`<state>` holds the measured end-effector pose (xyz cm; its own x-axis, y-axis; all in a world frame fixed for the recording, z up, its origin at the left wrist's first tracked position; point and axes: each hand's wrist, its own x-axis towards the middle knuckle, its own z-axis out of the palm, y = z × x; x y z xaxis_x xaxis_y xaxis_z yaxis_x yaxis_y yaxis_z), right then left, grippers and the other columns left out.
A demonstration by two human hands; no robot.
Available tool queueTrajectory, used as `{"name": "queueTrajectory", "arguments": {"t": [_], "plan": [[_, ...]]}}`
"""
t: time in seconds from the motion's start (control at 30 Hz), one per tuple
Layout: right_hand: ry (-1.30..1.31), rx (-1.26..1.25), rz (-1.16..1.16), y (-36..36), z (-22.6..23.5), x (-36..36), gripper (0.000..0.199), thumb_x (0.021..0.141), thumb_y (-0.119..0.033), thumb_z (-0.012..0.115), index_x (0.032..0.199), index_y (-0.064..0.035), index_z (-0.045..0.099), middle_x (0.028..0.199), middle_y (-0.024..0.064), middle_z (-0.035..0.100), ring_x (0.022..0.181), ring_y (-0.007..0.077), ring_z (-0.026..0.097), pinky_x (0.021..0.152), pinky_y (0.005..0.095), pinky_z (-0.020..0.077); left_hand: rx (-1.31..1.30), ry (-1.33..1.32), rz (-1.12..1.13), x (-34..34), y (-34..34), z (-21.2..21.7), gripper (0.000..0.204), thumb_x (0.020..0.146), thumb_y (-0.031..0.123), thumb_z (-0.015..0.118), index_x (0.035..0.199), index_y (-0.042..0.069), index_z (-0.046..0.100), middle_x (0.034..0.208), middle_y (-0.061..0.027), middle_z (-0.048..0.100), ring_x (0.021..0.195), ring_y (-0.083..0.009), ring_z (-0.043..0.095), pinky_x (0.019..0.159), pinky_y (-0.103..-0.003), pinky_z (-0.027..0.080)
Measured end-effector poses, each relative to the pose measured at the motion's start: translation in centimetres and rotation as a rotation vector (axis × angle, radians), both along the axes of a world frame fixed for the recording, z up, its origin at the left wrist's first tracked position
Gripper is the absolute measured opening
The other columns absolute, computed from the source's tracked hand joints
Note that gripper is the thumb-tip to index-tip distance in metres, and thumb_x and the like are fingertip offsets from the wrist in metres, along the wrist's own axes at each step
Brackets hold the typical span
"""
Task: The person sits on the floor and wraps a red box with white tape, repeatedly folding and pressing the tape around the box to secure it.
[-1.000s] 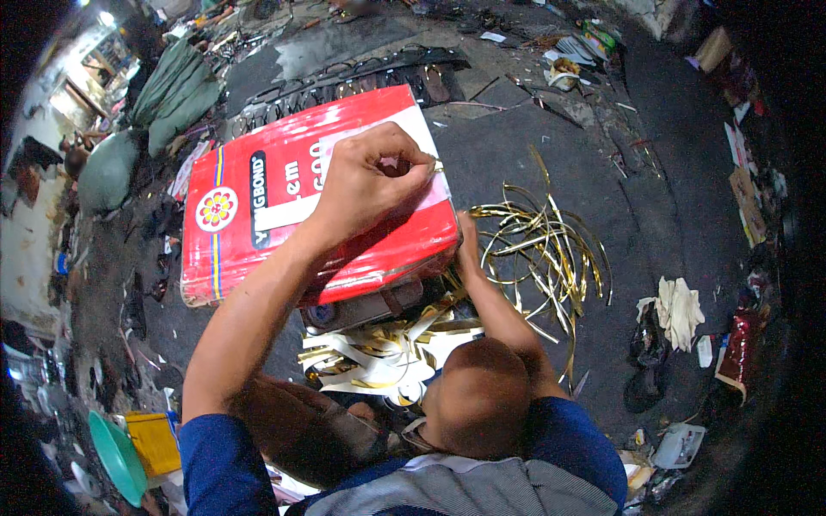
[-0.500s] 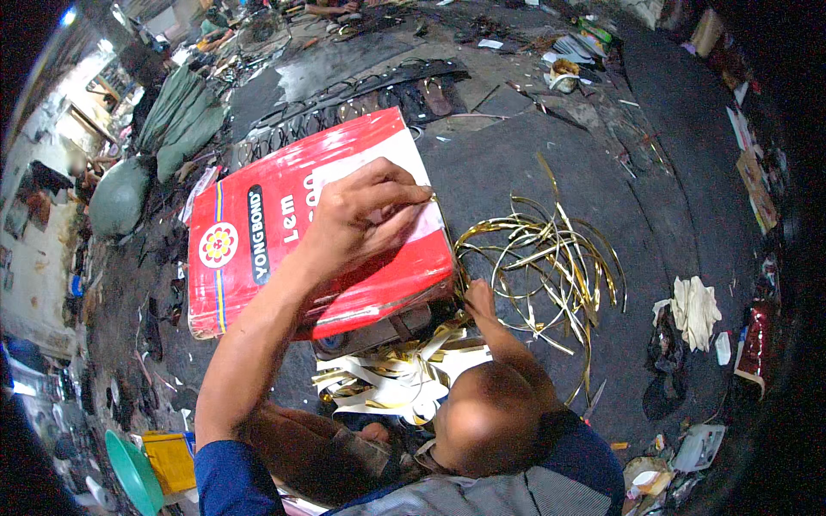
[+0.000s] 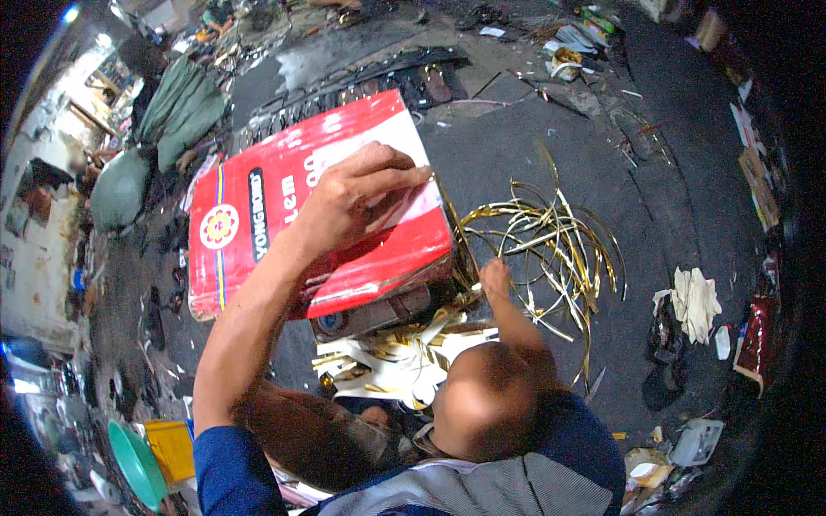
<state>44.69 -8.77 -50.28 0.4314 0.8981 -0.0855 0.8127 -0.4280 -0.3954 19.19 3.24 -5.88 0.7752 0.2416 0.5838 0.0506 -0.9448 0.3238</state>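
A red and white box-shaped container [image 3: 344,129] lies in front of me, its surface creased and shiny. My left hand [image 3: 353,202] rests over its white end, thumb and fingers pinched at the right edge. A thin gold strip runs from there down along that edge toward my right hand [image 3: 495,279], which is closed on it just off the container's lower right corner. Fingers partly hide where the strip is held. Beside my right hand lies a loose tangle of gold strips [image 3: 581,258]. White and gold trimmings [image 3: 379,365] lie heaped below the container.
Under the container sits a dark object [image 3: 379,311] with a round blue part. Rows of dark sandals [image 3: 437,84] lie beyond it. To the right are a pale cloth [image 3: 695,305] and a clear plastic container [image 3: 697,443]. A green basin [image 3: 136,464] stands at the lower left.
My right hand has moved a little to the right and up, away from the container's corner. My left hand keeps its pinch at the edge. The view has shifted slightly.
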Motion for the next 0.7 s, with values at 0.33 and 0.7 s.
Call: {"name": "queueTrajectory", "arguments": {"t": [0.33, 0.7], "plan": [[-0.544, 0.042, 0.125, -3.3, -2.9, 3.1, 0.017, 0.091, -0.022, 0.065, 0.083, -0.0106, 0.075, 0.088, 0.0113, 0.068, 0.085, 0.0319, 0.066, 0.071, 0.044, 0.0544, 0.27, 0.137, -0.023, -0.9, 0.6, -0.3, 0.059, 0.094, 0.048, 0.064, 0.138, 0.008, 0.063, 0.14, -0.0168, 0.059, 0.135, -0.0389, 0.049, 0.114, -0.05, 0.039], [0.866, 0.818, -1.535, -10.2, 1.8, 12.4, 0.034, 0.104, -0.034, 0.057, 0.106, -0.0001, 0.063, 0.081, 0.0151, 0.065, 0.064, 0.0332, 0.059, 0.062, 0.0493, 0.0499, 0.147, -0.028, -0.093, 1.7, 0.9, -2.2, 0.079, 0.089, 0.059, 0.065, 0.14, 0.0, 0.06, 0.15, -0.0273, 0.052, 0.139, -0.0431, 0.048, 0.119, -0.048, 0.037]]}}
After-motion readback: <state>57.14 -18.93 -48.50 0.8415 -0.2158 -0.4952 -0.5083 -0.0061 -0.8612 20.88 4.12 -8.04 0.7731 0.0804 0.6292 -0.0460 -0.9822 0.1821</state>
